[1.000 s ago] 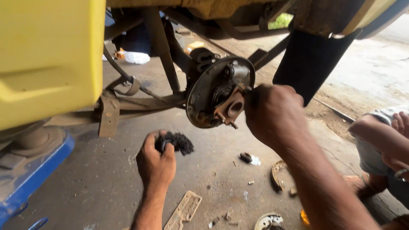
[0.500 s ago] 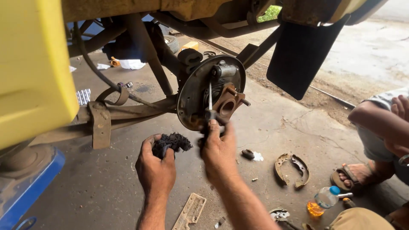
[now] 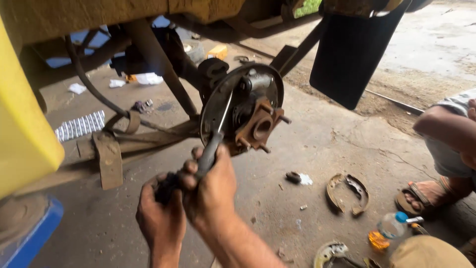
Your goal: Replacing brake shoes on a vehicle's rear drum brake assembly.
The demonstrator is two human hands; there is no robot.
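Fingers (image 3: 191, 173) of the right hand (image 3: 210, 191) are curled tight round the dark handle of a screwdriver (image 3: 215, 136), whose thin shaft slants up and lies against the round brake backing plate (image 3: 213, 106). Just beside it, touching, the left hand (image 3: 161, 216) is closed round a black greasy rag (image 3: 166, 186), its fingers wrapped over the wad. The backing plate sits on the axle under a yellow vehicle body (image 3: 25, 119), with a rusty square hub flange (image 3: 258, 126) and its studs at the centre. A black mud flap (image 3: 354, 54) hangs to the right. On the concrete floor (image 3: 317, 144) lie a pair of worn brake shoes (image 3: 348, 192), and near them a small plastic bottle (image 3: 389, 231) with orange liquid. Another person's arm (image 3: 448, 129) and sandalled foot (image 3: 421, 196) show at the right edge.
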